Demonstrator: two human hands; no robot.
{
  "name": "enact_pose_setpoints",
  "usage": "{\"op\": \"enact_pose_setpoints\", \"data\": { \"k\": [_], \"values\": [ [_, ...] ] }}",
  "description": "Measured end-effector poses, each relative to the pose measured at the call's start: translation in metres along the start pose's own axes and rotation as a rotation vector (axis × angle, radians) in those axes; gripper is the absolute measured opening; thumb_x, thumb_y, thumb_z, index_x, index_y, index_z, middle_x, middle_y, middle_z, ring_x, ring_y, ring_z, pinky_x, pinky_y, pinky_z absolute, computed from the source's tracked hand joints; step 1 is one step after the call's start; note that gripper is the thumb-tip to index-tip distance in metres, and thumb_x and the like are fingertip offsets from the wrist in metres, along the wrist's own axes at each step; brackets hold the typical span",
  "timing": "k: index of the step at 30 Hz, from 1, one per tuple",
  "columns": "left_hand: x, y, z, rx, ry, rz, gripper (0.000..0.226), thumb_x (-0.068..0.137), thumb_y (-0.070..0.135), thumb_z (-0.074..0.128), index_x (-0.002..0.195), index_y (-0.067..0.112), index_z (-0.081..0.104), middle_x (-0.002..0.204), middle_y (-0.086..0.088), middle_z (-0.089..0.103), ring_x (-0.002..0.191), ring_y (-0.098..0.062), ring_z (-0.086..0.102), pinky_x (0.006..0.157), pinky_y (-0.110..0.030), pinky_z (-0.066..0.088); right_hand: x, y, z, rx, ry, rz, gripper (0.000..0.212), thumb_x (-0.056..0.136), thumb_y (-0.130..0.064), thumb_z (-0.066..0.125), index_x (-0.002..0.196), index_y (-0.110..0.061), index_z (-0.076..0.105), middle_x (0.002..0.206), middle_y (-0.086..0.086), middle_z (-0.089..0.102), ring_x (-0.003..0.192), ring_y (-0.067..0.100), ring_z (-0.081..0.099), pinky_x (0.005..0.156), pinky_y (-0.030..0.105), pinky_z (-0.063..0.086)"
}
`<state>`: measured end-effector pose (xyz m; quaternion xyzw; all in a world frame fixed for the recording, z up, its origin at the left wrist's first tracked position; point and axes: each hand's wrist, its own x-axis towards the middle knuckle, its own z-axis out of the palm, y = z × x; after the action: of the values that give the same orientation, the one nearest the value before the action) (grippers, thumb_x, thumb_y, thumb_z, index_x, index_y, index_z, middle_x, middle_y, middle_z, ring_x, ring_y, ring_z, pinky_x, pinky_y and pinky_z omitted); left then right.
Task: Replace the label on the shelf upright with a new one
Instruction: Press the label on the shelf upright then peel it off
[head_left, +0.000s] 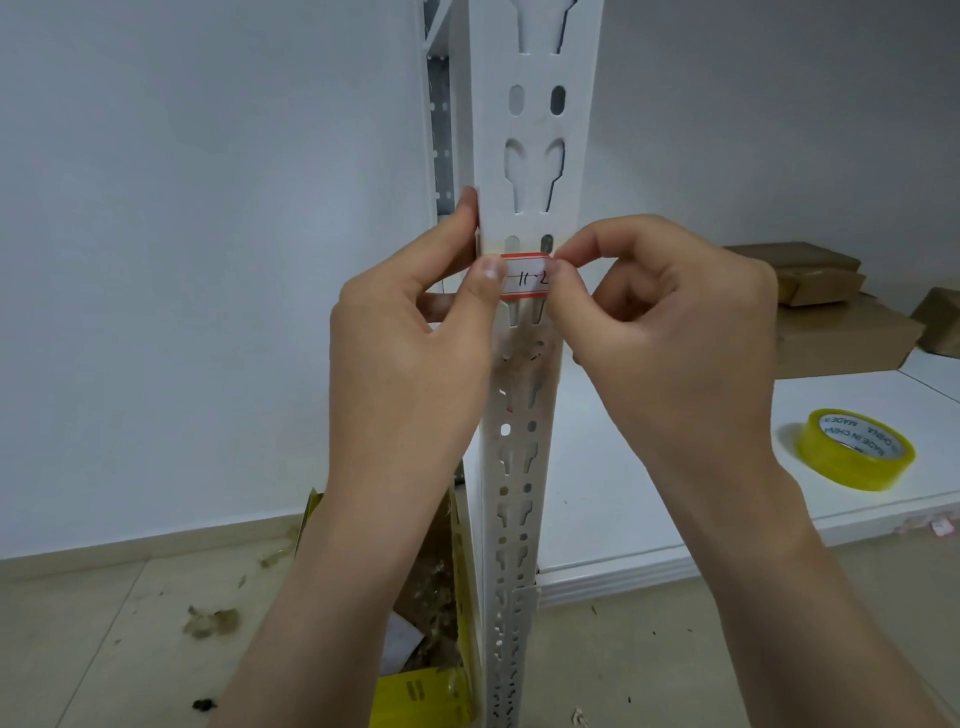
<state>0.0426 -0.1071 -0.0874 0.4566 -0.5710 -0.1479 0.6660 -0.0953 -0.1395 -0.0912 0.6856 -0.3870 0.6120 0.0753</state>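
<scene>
A white slotted shelf upright (535, 171) runs top to bottom through the middle of the view. A small white label (524, 276) with red edges and black handwriting lies across its face at hand height. My left hand (410, 332) grips the upright's left edge, with its thumb pressed on the label's left end. My right hand (670, 317) pinches the label's right end between thumb and forefinger. A brownish smudge of old glue shows on the upright just below the label.
A roll of yellow tape (854, 448) lies on the white shelf board (649, 499) at the right. Brown cardboard boxes (831, 322) are stacked behind it. A yellow box (431, 691) with scraps stands on the floor left of the upright. Debris litters the floor.
</scene>
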Motion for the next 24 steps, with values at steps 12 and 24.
{"op": "enact_pose_setpoints", "data": {
  "k": [12, 24],
  "values": [
    [0.0003, 0.0005, -0.0002, 0.01, 0.006, -0.016, 0.042, 0.102, 0.02, 0.063, 0.142, 0.033, 0.061, 0.13, 0.022, 0.07, 0.1, 0.014, 0.069, 0.089, -0.022, 0.062, -0.0055, 0.0058, -0.0094, 0.06, 0.027, -0.065, 0.011, 0.095, -0.027, 0.075, 0.101, -0.019, 0.077, 0.053, 0.0, 0.062, 0.047, 0.018, 0.06, 0.055, 0.035, 0.051],
    [0.0002, -0.0009, -0.0012, -0.01, 0.004, -0.027, 0.042, 0.103, 0.019, 0.062, 0.142, 0.033, 0.061, 0.13, 0.023, 0.071, 0.088, 0.011, 0.07, 0.084, -0.021, 0.063, -0.0064, 0.0039, -0.0014, 0.021, 0.04, -0.083, 0.012, 0.096, -0.026, 0.074, 0.098, -0.015, 0.079, 0.05, -0.002, 0.057, 0.044, 0.018, 0.059, 0.051, 0.034, 0.05]
  ]
}}
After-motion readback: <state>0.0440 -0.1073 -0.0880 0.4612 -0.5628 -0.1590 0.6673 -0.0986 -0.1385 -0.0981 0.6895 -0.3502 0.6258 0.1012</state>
